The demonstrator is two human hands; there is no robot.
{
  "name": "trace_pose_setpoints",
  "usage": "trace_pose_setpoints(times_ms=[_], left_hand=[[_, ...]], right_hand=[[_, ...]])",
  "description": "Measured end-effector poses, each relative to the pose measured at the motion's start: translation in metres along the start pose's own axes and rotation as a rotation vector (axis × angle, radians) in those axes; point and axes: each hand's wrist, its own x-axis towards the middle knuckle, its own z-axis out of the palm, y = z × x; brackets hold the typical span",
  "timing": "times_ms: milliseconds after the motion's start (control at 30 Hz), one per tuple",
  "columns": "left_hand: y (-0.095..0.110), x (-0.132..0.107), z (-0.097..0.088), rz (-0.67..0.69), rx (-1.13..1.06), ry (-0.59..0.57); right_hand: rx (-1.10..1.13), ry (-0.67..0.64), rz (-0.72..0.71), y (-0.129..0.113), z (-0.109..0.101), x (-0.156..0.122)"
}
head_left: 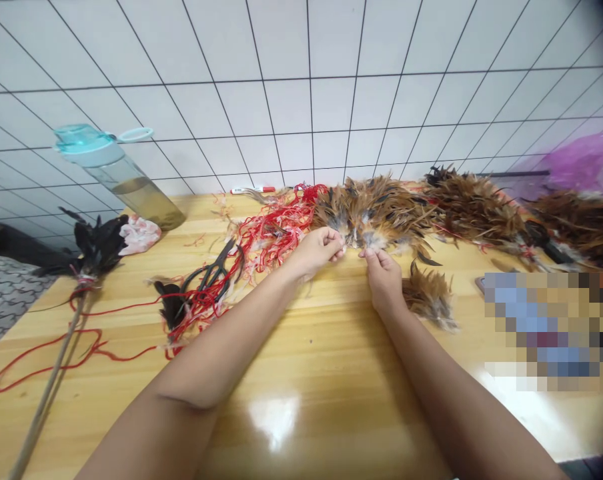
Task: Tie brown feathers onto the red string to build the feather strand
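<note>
My left hand is closed in a pinch at the near edge of a pile of brown feathers. What its fingertips hold, if anything, is too small to make out. Beside it, the thumb and finger of my right hand are pressed together at the pale downy base of a feather. Just right of that wrist lies a small bunch of brown feathers. A tangle of red string spreads to the left of the pile, close to my left hand.
Black scissors lie among more red string. At left are a stick with black feathers, a tilted-looking bottle and a crumpled pinkish bag. A red-and-white marker lies by the tiled wall. More feather bundles extend right, near a purple bag.
</note>
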Motion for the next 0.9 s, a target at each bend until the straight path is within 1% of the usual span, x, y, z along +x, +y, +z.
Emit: trace_pose_setpoints(times_ms=[67, 167, 333, 500, 567, 633, 700, 733, 833, 900], left_hand=[[-0.001, -0.003, 0.006, -0.035, -0.147, -0.007], [-0.004, -0.004, 0.014, -0.033, -0.2, -0.007], [-0.013, 0.001, 0.016, 0.032, -0.152, -0.002], [-0.02, 0.004, 0.012, 0.081, -0.06, -0.047], [-0.018, 0.004, 0.006, 0.125, 0.004, -0.043], [-0.011, 0.005, -0.006, 0.197, 0.107, 0.014], [-0.002, 0.003, -0.023, 0.254, 0.253, 0.078], [0.004, 0.002, -0.031, 0.261, 0.334, 0.067], [0.019, -0.004, -0.053, 0.235, 0.531, -0.054], [0.026, -0.008, -0.061, 0.232, 0.633, -0.068]], right_hand=[[0.015, 0.012, 0.028, 0.0, 0.001, -0.002], [0.006, -0.024, 0.04, 0.003, 0.002, -0.003], [-0.001, -0.106, 0.011, 0.006, 0.003, -0.002], [-0.005, -0.127, 0.017, 0.0, 0.004, -0.002], [-0.019, -0.123, 0.012, -0.002, 0.004, -0.002], [-0.04, -0.103, 0.01, -0.002, 0.004, -0.003], [-0.067, -0.08, 0.013, -0.002, 0.003, -0.002], [-0.08, -0.074, 0.015, -0.002, 0.003, -0.002], [-0.114, -0.069, 0.005, 0.0, 0.002, -0.002], [-0.126, -0.061, -0.005, 0.0, 0.002, -0.001]])
